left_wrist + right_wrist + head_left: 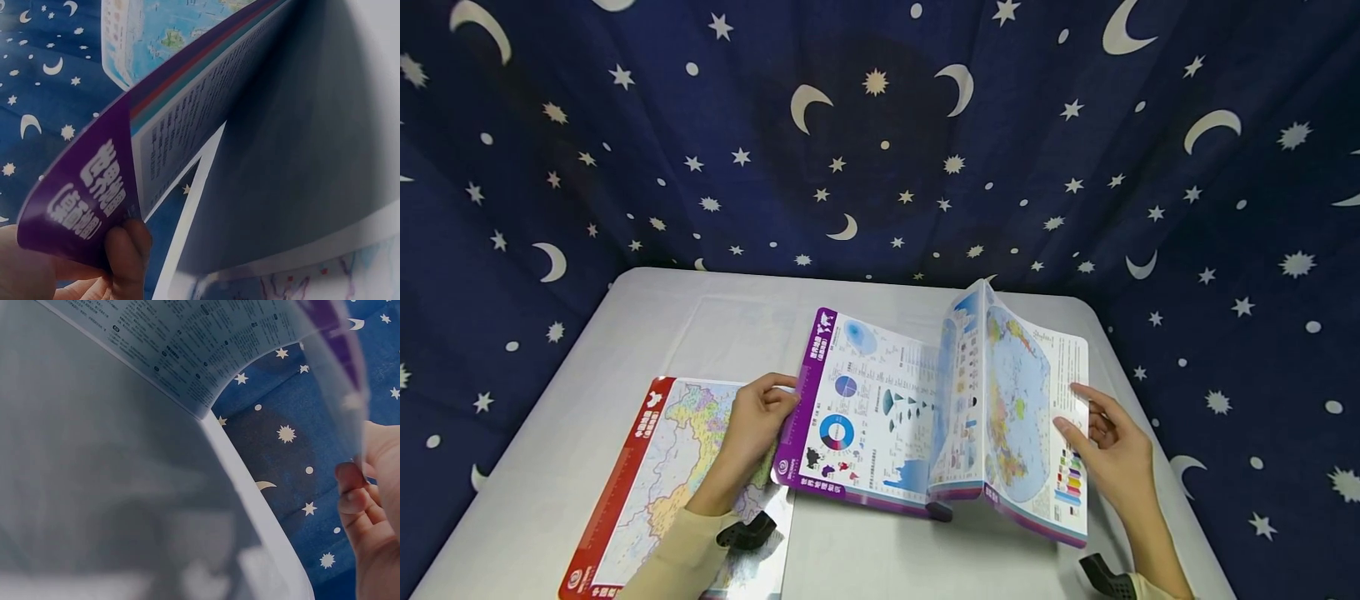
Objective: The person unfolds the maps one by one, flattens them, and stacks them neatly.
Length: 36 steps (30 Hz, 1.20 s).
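A folded purple-bordered world map sheet [868,396], printed with charts and a small world map, is held up over the table by both hands. My left hand [756,429] pinches its purple left edge, thumb and fingers on opposite faces in the left wrist view. At the right edge, my right hand [1116,450] pinches the outer panel between thumb and fingers. A fold rises between the panels, so the sheet stands partly unfolded. In the right wrist view, small printed text [187,356] shows on its back face.
A red-bordered map sheet [625,483] lies flat on the white table [850,550], under my left forearm. A dark blue curtain [880,183] with moons and stars hangs behind and around the table. Dark straps with black devices [747,531] sit on both wrists.
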### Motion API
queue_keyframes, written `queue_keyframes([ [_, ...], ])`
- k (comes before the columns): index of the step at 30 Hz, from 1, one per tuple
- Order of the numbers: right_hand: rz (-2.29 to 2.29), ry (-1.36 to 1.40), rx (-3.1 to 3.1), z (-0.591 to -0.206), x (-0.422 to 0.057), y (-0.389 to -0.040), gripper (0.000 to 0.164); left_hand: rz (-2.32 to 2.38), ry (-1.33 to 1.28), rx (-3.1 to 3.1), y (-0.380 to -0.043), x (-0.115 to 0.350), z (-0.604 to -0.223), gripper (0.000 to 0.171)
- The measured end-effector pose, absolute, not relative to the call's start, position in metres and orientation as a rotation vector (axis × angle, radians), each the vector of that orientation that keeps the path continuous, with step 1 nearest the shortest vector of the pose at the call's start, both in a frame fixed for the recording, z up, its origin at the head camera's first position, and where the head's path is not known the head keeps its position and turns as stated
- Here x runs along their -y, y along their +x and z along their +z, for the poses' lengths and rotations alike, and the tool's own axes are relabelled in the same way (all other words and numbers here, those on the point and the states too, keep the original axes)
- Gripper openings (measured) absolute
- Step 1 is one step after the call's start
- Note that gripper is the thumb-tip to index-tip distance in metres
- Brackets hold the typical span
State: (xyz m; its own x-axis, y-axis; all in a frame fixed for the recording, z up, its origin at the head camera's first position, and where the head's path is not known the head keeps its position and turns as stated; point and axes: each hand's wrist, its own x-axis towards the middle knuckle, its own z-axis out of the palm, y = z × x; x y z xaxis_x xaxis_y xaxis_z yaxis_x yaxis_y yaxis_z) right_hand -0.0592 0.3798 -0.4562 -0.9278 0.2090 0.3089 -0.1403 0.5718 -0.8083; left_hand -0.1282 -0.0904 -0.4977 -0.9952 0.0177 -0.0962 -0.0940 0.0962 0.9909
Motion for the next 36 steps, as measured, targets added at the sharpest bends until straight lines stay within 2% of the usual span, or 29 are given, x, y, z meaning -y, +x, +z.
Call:
queue_keyframes([
  [7,1.318,-0.060,2.432,-0.456,-0.382,-0.060,0.060,2.042,-0.076,-2.263,-0.125,0.091,-0.481,0.021],
  [17,1.320,-0.076,2.433,-0.456,-0.384,-0.061,0.059,2.055,-0.097,-2.330,-0.133,0.095,-0.498,0.017],
  [36,1.310,-0.066,2.447,-0.457,-0.386,-0.070,0.058,2.070,-0.225,-2.387,-0.138,0.105,-0.496,0.015],
])
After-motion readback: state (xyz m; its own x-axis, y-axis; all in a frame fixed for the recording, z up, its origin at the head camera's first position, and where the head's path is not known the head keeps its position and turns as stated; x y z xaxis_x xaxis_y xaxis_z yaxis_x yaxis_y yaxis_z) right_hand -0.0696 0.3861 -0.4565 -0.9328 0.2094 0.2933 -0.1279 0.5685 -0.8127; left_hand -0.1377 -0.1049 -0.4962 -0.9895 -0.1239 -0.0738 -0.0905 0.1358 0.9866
